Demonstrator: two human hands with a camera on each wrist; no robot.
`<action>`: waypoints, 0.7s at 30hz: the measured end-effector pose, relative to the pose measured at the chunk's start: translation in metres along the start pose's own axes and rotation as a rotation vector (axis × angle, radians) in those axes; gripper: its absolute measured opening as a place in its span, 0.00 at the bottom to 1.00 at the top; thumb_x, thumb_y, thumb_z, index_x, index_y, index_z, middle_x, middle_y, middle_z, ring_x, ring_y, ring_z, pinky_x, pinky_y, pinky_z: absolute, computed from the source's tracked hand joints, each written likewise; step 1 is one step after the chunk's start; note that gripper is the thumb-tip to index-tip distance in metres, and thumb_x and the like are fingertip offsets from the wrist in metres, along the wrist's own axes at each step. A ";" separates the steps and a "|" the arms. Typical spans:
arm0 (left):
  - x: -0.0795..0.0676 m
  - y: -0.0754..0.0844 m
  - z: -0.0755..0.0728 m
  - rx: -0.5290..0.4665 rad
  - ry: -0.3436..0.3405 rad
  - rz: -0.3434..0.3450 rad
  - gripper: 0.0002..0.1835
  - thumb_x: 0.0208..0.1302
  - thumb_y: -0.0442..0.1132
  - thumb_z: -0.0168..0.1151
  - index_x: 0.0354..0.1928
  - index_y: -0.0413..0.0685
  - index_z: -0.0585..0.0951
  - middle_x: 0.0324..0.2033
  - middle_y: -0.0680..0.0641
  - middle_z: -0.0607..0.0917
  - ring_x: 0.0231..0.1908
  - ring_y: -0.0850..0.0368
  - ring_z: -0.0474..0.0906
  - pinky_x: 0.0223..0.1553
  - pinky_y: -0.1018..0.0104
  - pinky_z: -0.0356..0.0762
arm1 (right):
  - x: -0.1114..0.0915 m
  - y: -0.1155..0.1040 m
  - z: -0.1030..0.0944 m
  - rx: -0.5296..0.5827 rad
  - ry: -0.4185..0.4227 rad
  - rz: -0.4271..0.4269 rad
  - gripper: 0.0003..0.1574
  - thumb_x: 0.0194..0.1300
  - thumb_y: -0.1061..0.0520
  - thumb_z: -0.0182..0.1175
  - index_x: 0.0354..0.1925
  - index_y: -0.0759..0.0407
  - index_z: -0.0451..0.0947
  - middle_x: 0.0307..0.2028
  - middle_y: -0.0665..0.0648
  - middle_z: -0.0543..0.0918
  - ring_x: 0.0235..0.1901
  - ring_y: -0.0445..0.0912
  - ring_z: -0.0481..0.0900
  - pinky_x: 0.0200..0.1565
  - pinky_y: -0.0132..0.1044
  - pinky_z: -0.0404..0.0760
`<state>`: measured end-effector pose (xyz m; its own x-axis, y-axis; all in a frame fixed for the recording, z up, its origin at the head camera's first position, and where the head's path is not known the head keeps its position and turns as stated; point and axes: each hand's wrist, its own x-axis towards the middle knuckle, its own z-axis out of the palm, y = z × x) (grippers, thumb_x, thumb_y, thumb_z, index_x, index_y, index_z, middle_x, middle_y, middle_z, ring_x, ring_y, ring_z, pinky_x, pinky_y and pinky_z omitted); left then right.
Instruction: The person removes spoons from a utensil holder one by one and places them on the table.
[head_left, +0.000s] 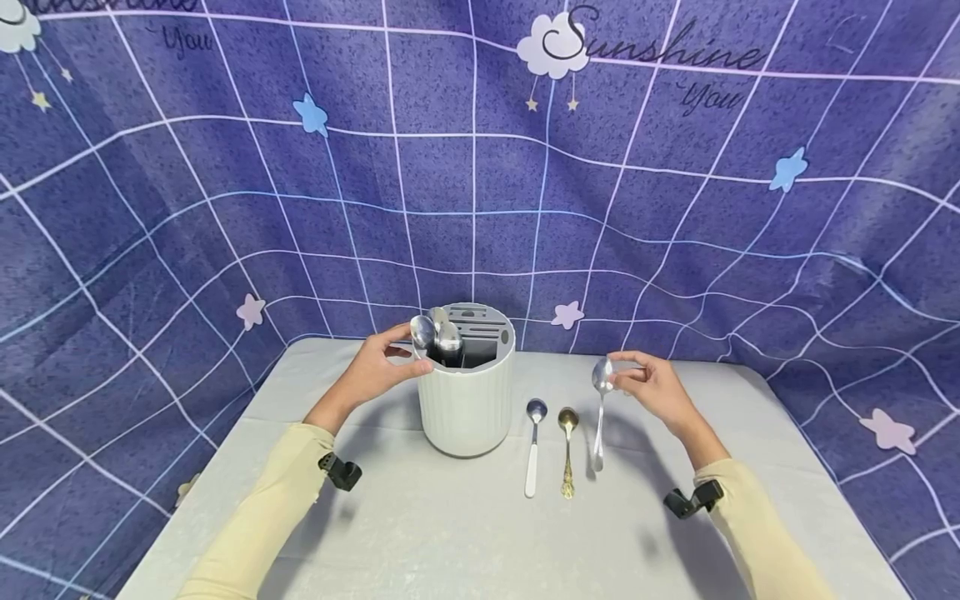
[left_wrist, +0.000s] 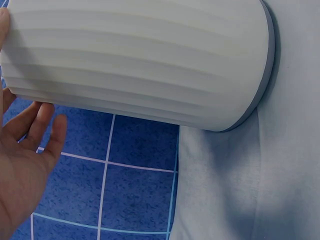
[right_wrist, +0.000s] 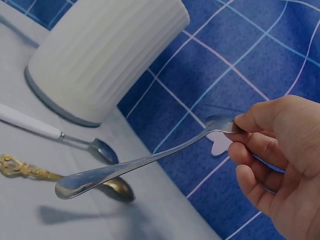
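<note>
A white ribbed utensil holder (head_left: 465,408) stands upright at the middle of the table. Silver spoons (head_left: 448,340) stick out of its left compartment, bowls up. My left hand (head_left: 381,367) holds the holder near its rim from the left, thumb at the front and fingers toward the back. At the right, my right hand (head_left: 651,385) pinches a silver spoon (right_wrist: 145,161) by its bowl, handle hanging down and tilted over the table. Between holder and right hand lie a white-handled spoon (head_left: 532,450) and a gold spoon (head_left: 567,454) with an ornate handle.
The table (head_left: 450,533) has a pale cloth cover. A purple-blue patterned curtain (head_left: 450,167) rises right behind the table and along both sides. The holder's top also has a slotted section (head_left: 480,323) at the back right.
</note>
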<state>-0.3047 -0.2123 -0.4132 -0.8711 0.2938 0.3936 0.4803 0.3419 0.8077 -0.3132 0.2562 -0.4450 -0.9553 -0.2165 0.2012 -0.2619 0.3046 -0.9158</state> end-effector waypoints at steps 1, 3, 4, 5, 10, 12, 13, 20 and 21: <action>0.000 0.000 0.000 0.001 0.000 0.002 0.37 0.57 0.31 0.75 0.69 0.35 0.73 0.64 0.37 0.79 0.60 0.48 0.75 0.59 0.46 0.79 | -0.001 0.002 0.000 0.001 0.000 -0.005 0.26 0.67 0.65 0.66 0.62 0.71 0.76 0.40 0.65 0.90 0.36 0.40 0.87 0.37 0.32 0.84; 0.000 -0.001 0.000 0.010 -0.001 0.006 0.38 0.57 0.30 0.75 0.70 0.34 0.72 0.65 0.36 0.78 0.61 0.47 0.75 0.59 0.45 0.79 | -0.002 0.006 0.000 0.007 0.004 -0.008 0.26 0.67 0.66 0.65 0.62 0.72 0.76 0.40 0.66 0.90 0.35 0.39 0.87 0.36 0.33 0.85; 0.000 -0.001 0.000 0.009 -0.001 0.005 0.38 0.57 0.30 0.75 0.70 0.34 0.72 0.65 0.36 0.78 0.61 0.47 0.75 0.59 0.45 0.79 | -0.003 0.008 0.000 0.008 0.006 -0.007 0.26 0.67 0.66 0.65 0.62 0.72 0.76 0.40 0.65 0.90 0.35 0.38 0.87 0.36 0.34 0.85; 0.000 -0.001 0.000 0.009 -0.001 0.001 0.38 0.57 0.31 0.75 0.70 0.34 0.72 0.65 0.36 0.78 0.62 0.46 0.75 0.59 0.46 0.79 | -0.003 0.010 0.000 0.010 0.004 -0.004 0.26 0.66 0.67 0.65 0.62 0.72 0.75 0.40 0.66 0.90 0.35 0.38 0.87 0.36 0.34 0.85; -0.001 -0.001 -0.002 0.006 -0.004 -0.020 0.37 0.58 0.33 0.76 0.70 0.36 0.73 0.65 0.38 0.78 0.61 0.46 0.75 0.60 0.49 0.80 | -0.004 0.019 0.000 0.003 -0.003 0.045 0.29 0.66 0.66 0.65 0.64 0.71 0.74 0.40 0.64 0.90 0.35 0.37 0.86 0.37 0.35 0.86; -0.001 -0.001 -0.001 0.006 -0.006 -0.019 0.37 0.58 0.34 0.76 0.70 0.37 0.74 0.65 0.39 0.78 0.61 0.46 0.75 0.60 0.49 0.79 | -0.005 0.023 0.001 -0.002 -0.010 0.069 0.30 0.66 0.64 0.65 0.65 0.70 0.74 0.41 0.63 0.90 0.35 0.37 0.86 0.39 0.36 0.86; -0.001 -0.001 -0.001 0.004 -0.006 -0.017 0.37 0.58 0.34 0.76 0.70 0.37 0.74 0.65 0.39 0.79 0.61 0.46 0.75 0.60 0.49 0.80 | -0.005 0.026 0.001 -0.001 -0.009 0.083 0.30 0.66 0.64 0.66 0.65 0.69 0.74 0.40 0.63 0.90 0.34 0.38 0.86 0.39 0.37 0.86; 0.000 -0.002 0.000 0.000 -0.004 -0.009 0.37 0.58 0.36 0.76 0.69 0.38 0.74 0.65 0.39 0.79 0.63 0.46 0.74 0.60 0.48 0.79 | -0.007 0.039 0.000 0.028 -0.054 0.126 0.31 0.66 0.63 0.66 0.66 0.68 0.74 0.42 0.67 0.89 0.38 0.48 0.88 0.44 0.45 0.87; 0.000 -0.002 0.000 -0.001 -0.004 -0.009 0.37 0.58 0.35 0.77 0.69 0.38 0.74 0.65 0.39 0.79 0.63 0.46 0.74 0.60 0.48 0.79 | -0.008 0.040 0.000 0.031 -0.062 0.128 0.32 0.66 0.63 0.66 0.66 0.68 0.73 0.42 0.68 0.89 0.38 0.50 0.88 0.44 0.45 0.87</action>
<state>-0.3057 -0.2130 -0.4148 -0.8749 0.2940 0.3849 0.4725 0.3435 0.8116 -0.3165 0.2704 -0.4832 -0.9701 -0.2348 0.0611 -0.1332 0.3051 -0.9430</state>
